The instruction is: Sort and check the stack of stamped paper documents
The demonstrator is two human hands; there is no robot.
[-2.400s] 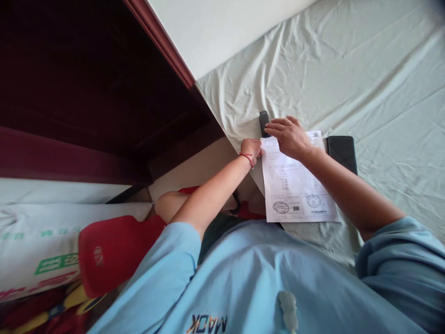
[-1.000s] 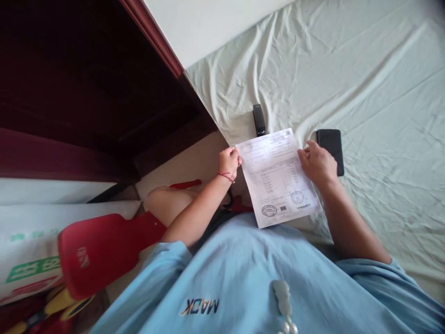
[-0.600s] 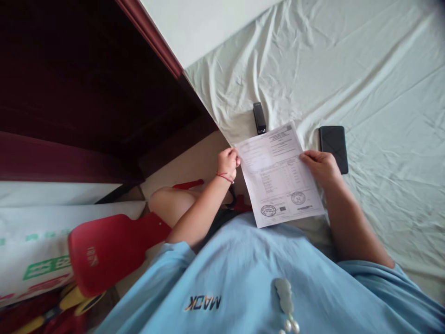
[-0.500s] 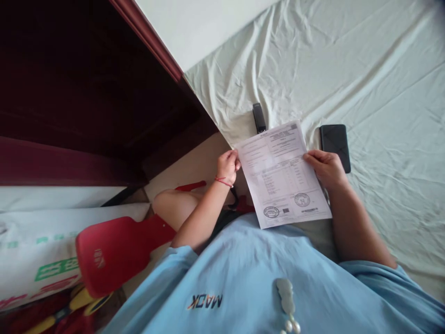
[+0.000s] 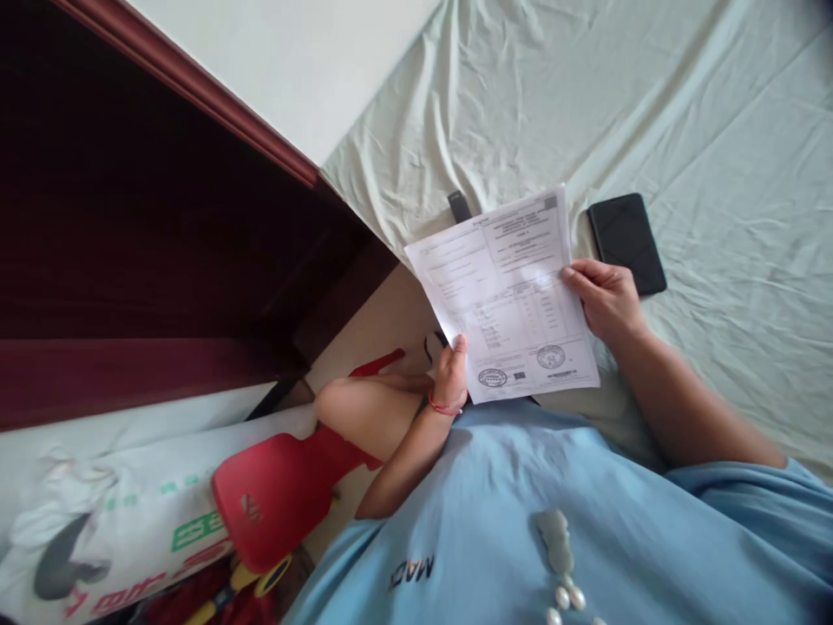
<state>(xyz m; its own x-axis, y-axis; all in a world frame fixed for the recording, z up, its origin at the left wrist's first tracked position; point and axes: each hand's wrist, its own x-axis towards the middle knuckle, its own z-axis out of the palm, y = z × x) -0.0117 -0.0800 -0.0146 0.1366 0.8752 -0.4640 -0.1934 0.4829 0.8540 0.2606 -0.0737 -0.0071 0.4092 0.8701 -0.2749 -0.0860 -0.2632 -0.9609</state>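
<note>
A white printed form (image 5: 514,304) with a table of text and two round stamps is held up in front of my body. My left hand (image 5: 451,373) pinches its lower left edge, thumb on the printed face, with a red string bracelet (image 5: 445,406) at the wrist. On the opposite side, my right hand (image 5: 605,299) grips the right edge, its thumb also on top. Just behind that hand, a dark phone-like case (image 5: 628,241) lies on the sheet. A small black object, perhaps a stapler (image 5: 459,207), pokes out past the paper's top edge, mostly hidden.
A wrinkled pale green sheet (image 5: 735,174) covers the surface ahead and to the right. Dark red wooden furniture (image 5: 149,191) stands at the left. Below it are a white printed sack (image 5: 143,495), a red plastic chair (image 5: 279,495) and a yellow-handled tool (image 5: 225,590).
My left hand has slid down from the paper's upper left corner to its lower left edge. The right hand keeps its hold. The paper now covers more of the small black object.
</note>
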